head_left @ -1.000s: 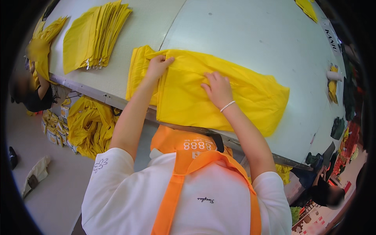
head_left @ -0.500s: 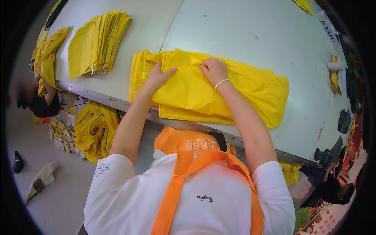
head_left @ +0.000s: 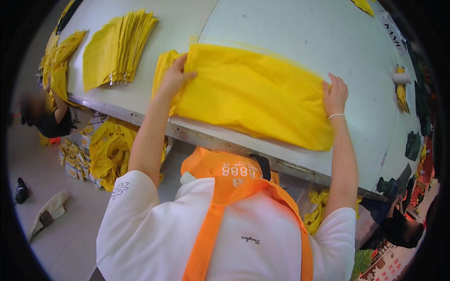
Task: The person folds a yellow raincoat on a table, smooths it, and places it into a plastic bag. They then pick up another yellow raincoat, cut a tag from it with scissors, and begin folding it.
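A folded piece of yellow fabric [head_left: 253, 93] lies broad across the table in front of me, its far edge blurred. At its left edge my left hand [head_left: 174, 78] pinches the cloth, thumb on top and fingertips partly hidden behind the edge. My right hand [head_left: 335, 97], with a pale beaded bracelet on the wrist, touches the right edge; its fingers are stretched out and apart. More layers of folded yellow fabric [head_left: 161, 70] show beside and under my left hand.
A fanned stack of folded yellow pieces [head_left: 115, 51] lies at the table's far left. A person [head_left: 51, 114] works beyond it. Yellow fabric [head_left: 110, 152] is heaped below the table's metal front edge [head_left: 206, 134]. A white roll [head_left: 401, 78] lies at the right.
My right hand has moved from the fabric's middle to its right edge, and my left hand slightly left. The bunched upper layer is now spread wide and flatter.
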The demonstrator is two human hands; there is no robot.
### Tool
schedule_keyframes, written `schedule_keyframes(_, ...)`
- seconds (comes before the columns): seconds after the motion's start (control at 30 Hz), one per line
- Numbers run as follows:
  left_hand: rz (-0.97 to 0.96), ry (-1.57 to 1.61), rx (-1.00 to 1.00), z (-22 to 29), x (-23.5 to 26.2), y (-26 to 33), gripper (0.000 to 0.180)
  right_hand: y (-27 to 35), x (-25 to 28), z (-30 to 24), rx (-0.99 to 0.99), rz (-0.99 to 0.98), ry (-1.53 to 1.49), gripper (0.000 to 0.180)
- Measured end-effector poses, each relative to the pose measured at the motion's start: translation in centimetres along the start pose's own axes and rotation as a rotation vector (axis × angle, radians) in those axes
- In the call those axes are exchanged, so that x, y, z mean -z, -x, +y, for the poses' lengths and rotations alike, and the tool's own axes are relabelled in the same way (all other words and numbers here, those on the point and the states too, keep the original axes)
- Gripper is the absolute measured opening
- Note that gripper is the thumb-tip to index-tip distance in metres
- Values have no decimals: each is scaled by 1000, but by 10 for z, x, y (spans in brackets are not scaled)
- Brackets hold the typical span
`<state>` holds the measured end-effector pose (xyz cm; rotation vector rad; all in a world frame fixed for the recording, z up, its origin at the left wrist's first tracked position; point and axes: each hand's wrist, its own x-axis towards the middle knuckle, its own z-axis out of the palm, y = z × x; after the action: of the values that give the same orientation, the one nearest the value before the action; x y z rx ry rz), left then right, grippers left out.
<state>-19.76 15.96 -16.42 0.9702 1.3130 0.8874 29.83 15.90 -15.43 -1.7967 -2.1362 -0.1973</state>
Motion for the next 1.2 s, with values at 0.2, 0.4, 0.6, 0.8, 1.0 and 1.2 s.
schedule_keyframes(0.2, 148, -457, 379, -19, 4, 13, 53, 39, -24, -132, 204, -170, -33, 52)
schedule_keyframes(0.4, 148, -197, 298, -30, -1, 23, 47, 27, -47, -115, 112, -109, -507, 43)
schedule_keyframes(0.6, 121, 253, 241, -41, 22, 29, 40, 9, 7, 33, -428, -116, -642, 24)
schedule_keyframes(0.8, 180, 208, 102, -5, 21, 21, 39, 32, 9, 65, -364, -589, -203, 38)
schedule_keyframes(1.0, 160, -563, -6, -36, 45, -22, 32, 37, -1, 36, -445, -616, 123, 35)
schedule_keyframes(1.2, 168, -512, 24, -22, 56, -26, 37, 63, 22, -16, 93, -132, -52, 40)
